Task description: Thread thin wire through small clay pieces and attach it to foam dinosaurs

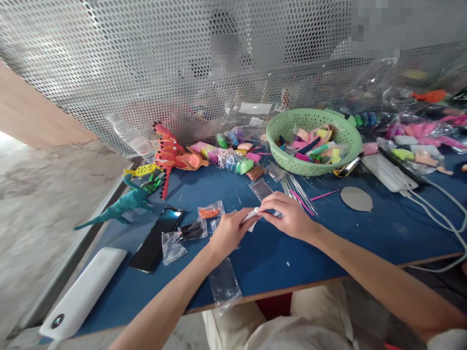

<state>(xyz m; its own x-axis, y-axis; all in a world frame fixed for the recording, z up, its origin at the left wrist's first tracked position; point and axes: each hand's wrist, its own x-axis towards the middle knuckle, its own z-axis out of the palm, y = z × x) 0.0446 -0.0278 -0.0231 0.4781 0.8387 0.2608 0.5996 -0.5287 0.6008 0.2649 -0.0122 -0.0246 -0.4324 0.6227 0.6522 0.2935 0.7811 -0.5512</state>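
Note:
Between my two hands is a small white piece (250,215), slim like a short roll; its exact kind is too small to make out. My left hand (229,232) is closed around its lower part. The thumb and fingertips of my right hand (286,214) pinch its upper right end. Just left of my left hand lie a clear bag with an orange piece (209,213) and a clear bag with black pieces (191,231). A flat clear bag (261,188) is behind my right hand, beside a bundle of thin metal wires (299,194).
A green basket (314,168) of coloured clay pieces stands at the back, before a perforated metal screen (153,63). On the left are toy dinosaurs (127,200), a phone (156,240) and a white device (85,291). A grey disc (356,199) and a cabled power bank (388,171) lie right.

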